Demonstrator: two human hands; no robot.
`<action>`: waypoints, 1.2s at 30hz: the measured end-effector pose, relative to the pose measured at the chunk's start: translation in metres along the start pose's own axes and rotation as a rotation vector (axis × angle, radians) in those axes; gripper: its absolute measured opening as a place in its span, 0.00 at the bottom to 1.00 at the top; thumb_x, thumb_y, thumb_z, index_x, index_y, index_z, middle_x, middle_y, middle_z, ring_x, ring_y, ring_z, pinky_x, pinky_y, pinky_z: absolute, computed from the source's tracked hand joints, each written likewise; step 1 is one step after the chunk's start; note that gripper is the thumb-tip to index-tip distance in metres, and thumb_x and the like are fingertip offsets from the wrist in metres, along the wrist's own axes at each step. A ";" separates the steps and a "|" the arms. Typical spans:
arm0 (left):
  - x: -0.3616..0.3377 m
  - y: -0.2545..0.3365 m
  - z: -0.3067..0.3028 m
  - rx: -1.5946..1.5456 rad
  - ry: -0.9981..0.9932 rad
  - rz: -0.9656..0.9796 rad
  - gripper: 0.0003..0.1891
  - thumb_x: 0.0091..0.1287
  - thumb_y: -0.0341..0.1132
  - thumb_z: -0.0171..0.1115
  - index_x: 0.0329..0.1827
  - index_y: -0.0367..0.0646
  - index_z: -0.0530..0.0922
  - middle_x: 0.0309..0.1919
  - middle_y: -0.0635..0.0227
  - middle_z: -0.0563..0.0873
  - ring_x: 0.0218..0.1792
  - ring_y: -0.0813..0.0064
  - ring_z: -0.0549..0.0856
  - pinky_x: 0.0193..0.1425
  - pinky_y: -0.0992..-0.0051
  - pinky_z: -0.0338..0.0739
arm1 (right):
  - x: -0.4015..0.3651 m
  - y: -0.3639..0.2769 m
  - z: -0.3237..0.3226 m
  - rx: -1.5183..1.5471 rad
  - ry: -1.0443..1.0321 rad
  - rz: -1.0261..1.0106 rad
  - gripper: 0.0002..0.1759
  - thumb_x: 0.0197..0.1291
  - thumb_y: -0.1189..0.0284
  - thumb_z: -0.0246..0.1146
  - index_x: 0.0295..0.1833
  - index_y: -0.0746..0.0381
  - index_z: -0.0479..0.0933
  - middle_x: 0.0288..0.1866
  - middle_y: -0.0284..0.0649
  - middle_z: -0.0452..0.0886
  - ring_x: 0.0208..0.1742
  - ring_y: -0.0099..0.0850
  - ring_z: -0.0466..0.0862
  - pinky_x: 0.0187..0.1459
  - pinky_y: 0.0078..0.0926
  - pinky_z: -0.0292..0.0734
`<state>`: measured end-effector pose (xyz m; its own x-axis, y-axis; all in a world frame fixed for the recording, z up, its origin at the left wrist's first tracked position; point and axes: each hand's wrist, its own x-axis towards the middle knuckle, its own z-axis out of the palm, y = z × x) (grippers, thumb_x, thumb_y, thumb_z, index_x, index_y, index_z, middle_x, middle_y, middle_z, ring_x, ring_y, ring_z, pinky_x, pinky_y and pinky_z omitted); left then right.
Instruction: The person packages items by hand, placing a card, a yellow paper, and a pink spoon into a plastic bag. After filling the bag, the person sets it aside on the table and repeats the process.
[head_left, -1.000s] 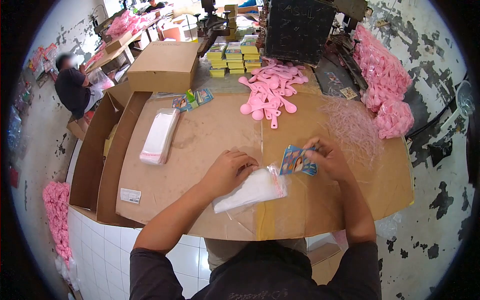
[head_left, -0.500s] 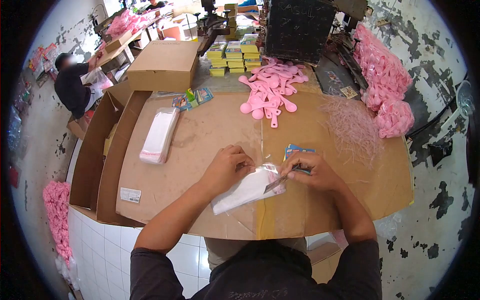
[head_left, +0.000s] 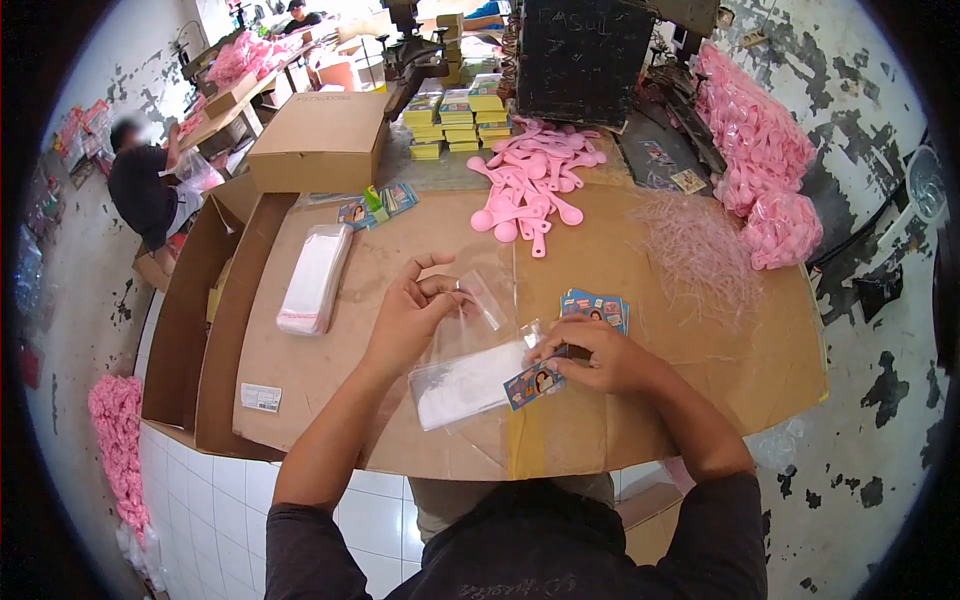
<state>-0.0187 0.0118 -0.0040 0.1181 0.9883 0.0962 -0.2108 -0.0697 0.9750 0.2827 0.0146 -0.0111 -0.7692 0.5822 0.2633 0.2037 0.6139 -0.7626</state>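
Note:
My left hand pinches a clear plastic bag, lifted above a stack of clear plastic bags on the cardboard-covered table. Between the fingers of my right hand is a blue printed card, tilted over the right end of that stack. More blue printed cards lie just beyond my right hand, which partly covers them. Another bundle of clear bags rests to the left of my left hand.
Pink plastic scoops are piled at the back, near bundled cards and a black box. Thin plastic strips lie right. A closed carton and an open carton stand left. Another person sits beyond.
My left hand has risen with a clear bag peeled up from the stack. My right hand has lowered slightly and turned the card so its printed face shows.

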 end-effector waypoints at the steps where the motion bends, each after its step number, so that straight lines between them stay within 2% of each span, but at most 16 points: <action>1: -0.001 0.004 0.002 -0.025 -0.016 -0.023 0.22 0.74 0.22 0.58 0.70 0.36 0.71 0.44 0.61 0.89 0.41 0.74 0.89 0.49 0.74 0.83 | 0.000 0.000 0.000 0.052 0.057 0.031 0.09 0.68 0.74 0.66 0.51 0.64 0.84 0.43 0.40 0.86 0.44 0.32 0.83 0.53 0.33 0.76; 6: -0.007 0.002 0.004 -0.155 -0.115 -0.165 0.20 0.76 0.26 0.54 0.69 0.35 0.76 0.47 0.64 0.88 0.43 0.76 0.87 0.50 0.73 0.83 | -0.001 -0.002 -0.003 0.236 0.303 0.253 0.07 0.69 0.75 0.68 0.49 0.66 0.82 0.41 0.36 0.85 0.40 0.21 0.81 0.43 0.25 0.77; 9: -0.008 -0.001 0.003 -0.142 -0.166 -0.170 0.16 0.79 0.31 0.53 0.63 0.36 0.81 0.48 0.64 0.88 0.45 0.76 0.86 0.53 0.73 0.82 | 0.000 -0.006 -0.003 0.156 0.317 0.268 0.07 0.70 0.75 0.68 0.49 0.66 0.82 0.40 0.34 0.85 0.37 0.18 0.79 0.40 0.21 0.75; 12: -0.012 0.007 0.011 -0.218 -0.126 -0.187 0.12 0.80 0.34 0.56 0.56 0.37 0.83 0.48 0.64 0.90 0.43 0.77 0.87 0.52 0.73 0.82 | 0.000 0.000 0.000 0.228 0.330 0.405 0.08 0.69 0.74 0.68 0.50 0.66 0.82 0.37 0.32 0.84 0.34 0.15 0.78 0.37 0.18 0.74; 15: -0.011 -0.004 0.013 -0.133 -0.089 -0.162 0.09 0.78 0.34 0.62 0.55 0.39 0.81 0.47 0.62 0.91 0.41 0.75 0.89 0.51 0.73 0.83 | 0.001 0.011 0.003 0.275 0.364 0.392 0.08 0.70 0.75 0.68 0.51 0.67 0.82 0.37 0.29 0.84 0.32 0.13 0.78 0.34 0.16 0.73; 18: -0.010 0.000 0.018 -0.216 -0.133 -0.180 0.14 0.75 0.32 0.67 0.59 0.40 0.75 0.44 0.61 0.92 0.40 0.72 0.90 0.50 0.73 0.84 | 0.005 0.004 0.005 0.402 0.446 0.339 0.08 0.72 0.76 0.66 0.52 0.68 0.82 0.39 0.30 0.85 0.35 0.13 0.81 0.36 0.16 0.76; 21: -0.012 0.007 0.024 -0.124 -0.147 -0.157 0.23 0.75 0.30 0.67 0.68 0.40 0.68 0.44 0.57 0.92 0.41 0.71 0.91 0.50 0.72 0.85 | 0.004 0.008 0.003 0.431 0.451 0.385 0.08 0.73 0.77 0.64 0.54 0.68 0.81 0.42 0.34 0.86 0.38 0.15 0.83 0.40 0.17 0.79; 24: -0.015 0.005 0.025 -0.061 -0.195 -0.134 0.27 0.73 0.27 0.68 0.71 0.39 0.66 0.42 0.55 0.92 0.42 0.71 0.91 0.49 0.72 0.85 | 0.008 -0.005 -0.001 0.529 0.567 0.371 0.09 0.74 0.77 0.63 0.55 0.68 0.80 0.44 0.36 0.87 0.40 0.17 0.84 0.43 0.18 0.81; 27: -0.016 0.003 0.027 0.005 -0.222 -0.173 0.30 0.71 0.26 0.71 0.72 0.39 0.66 0.41 0.58 0.93 0.43 0.77 0.91 0.49 0.77 0.83 | 0.011 -0.019 -0.006 0.557 0.655 0.383 0.10 0.74 0.78 0.63 0.57 0.68 0.79 0.45 0.37 0.87 0.41 0.19 0.85 0.42 0.19 0.83; 30: -0.018 0.000 0.030 0.033 -0.220 -0.149 0.30 0.71 0.25 0.70 0.74 0.37 0.66 0.41 0.56 0.92 0.41 0.73 0.92 0.47 0.76 0.85 | 0.010 -0.019 -0.006 0.571 0.687 0.354 0.10 0.74 0.77 0.63 0.57 0.68 0.79 0.44 0.38 0.87 0.41 0.20 0.86 0.41 0.20 0.84; 36: -0.019 0.000 0.034 0.019 -0.180 -0.140 0.27 0.71 0.26 0.70 0.71 0.36 0.70 0.42 0.56 0.92 0.43 0.72 0.92 0.46 0.76 0.86 | 0.006 -0.009 -0.005 0.474 0.702 0.251 0.10 0.73 0.78 0.64 0.56 0.69 0.79 0.43 0.38 0.87 0.40 0.19 0.86 0.41 0.19 0.83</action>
<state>0.0118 -0.0117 0.0013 0.3170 0.9484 -0.0081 -0.1623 0.0627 0.9848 0.2791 0.0149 0.0004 -0.1542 0.9589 0.2383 -0.0758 0.2290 -0.9705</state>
